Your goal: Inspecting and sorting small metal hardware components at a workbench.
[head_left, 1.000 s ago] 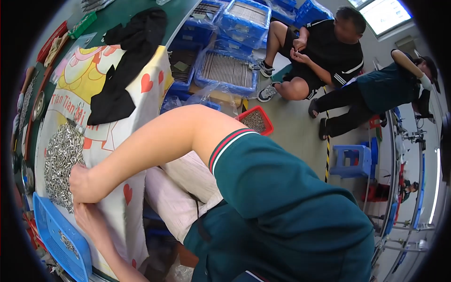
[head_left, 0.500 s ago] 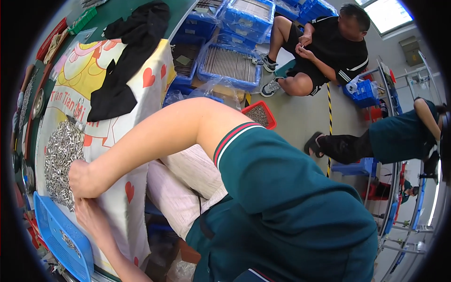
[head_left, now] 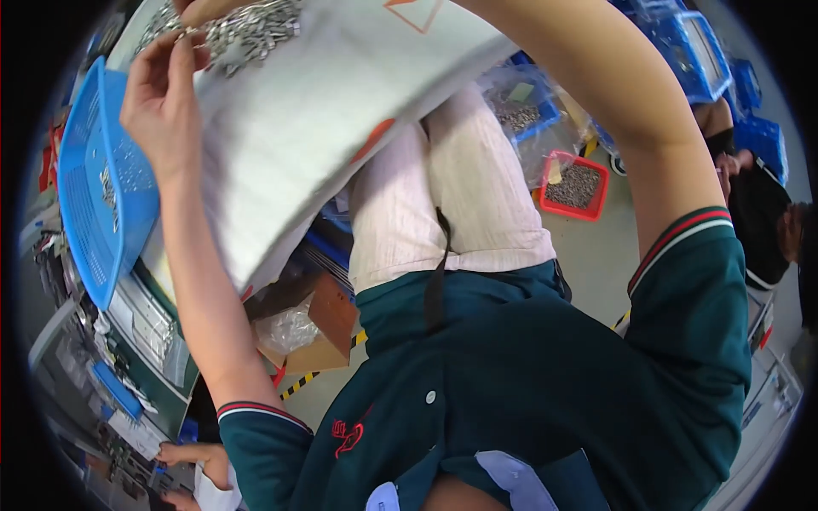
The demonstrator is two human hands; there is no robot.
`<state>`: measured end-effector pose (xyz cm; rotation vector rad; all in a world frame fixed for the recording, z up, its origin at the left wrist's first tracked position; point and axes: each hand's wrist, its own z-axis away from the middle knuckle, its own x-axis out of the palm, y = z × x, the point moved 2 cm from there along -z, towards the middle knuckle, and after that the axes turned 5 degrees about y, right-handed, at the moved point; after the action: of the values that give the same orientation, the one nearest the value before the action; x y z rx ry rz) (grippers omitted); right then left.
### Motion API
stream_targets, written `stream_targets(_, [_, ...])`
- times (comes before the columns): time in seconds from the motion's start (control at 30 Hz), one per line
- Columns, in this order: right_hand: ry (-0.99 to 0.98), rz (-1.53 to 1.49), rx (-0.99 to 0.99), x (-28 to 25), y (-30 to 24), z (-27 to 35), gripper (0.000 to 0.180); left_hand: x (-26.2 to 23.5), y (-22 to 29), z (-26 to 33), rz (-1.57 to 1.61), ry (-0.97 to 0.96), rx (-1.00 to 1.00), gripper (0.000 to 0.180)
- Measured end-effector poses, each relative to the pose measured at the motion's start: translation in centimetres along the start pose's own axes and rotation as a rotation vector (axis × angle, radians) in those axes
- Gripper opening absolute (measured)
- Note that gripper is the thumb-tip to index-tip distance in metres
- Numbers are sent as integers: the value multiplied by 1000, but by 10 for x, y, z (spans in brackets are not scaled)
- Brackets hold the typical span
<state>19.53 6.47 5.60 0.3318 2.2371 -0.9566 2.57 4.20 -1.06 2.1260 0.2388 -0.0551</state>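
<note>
1. Head view — the person's left hand [head_left: 166, 106] is at the upper left, over the near side of the bench, its fingers curled and thumb and forefinger brought close together; whether a piece is pinched between them cannot be told.
2. The right hand [head_left: 204, 8] shows only in part at the top edge, meeting the left fingertips; how far it is open, and what it has hold of, cannot be made out.
3. Small silvery metal pieces [head_left: 260, 30] lie heaped on the bench just beside both hands.
4. A white cloth [head_left: 290, 128] with red printed shapes covers the bench and hangs over its edge toward the person's lap.
5. Left of the left forearm, a blue perforated basket [head_left: 136, 213] holds a few more such pieces.
6. Below the bench stands a cardboard box [head_left: 332, 319] with clear plastic [head_left: 290, 330] in it; striped yellow-and-black tape [head_left: 300, 387] runs along the floor [head_left: 588, 260].
7. On that floor — right of the lap — a red tray [head_left: 569, 211] carries small pieces.
8. Blue crates [head_left: 677, 64] stand at the upper right, near a co-worker in black [head_left: 758, 213]; another person's white sleeve [head_left: 217, 490] shows at the lower left.
</note>
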Motion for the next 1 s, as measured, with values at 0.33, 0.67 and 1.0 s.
stream_targets(0.33, [79, -312, 121, 76, -1, -44, 21, -27, -7, -10, 121, 511, 32, 7])
stream_targets(0.67, [125, -367, 74, 90, 16, -17, 19, -27, 4, 6, -77, 527, 112, 6])
stream_targets(1.0, [209, -228, -9, 79, 3, -25, 12, -24, 3, -4, -51, 426, 49, 11])
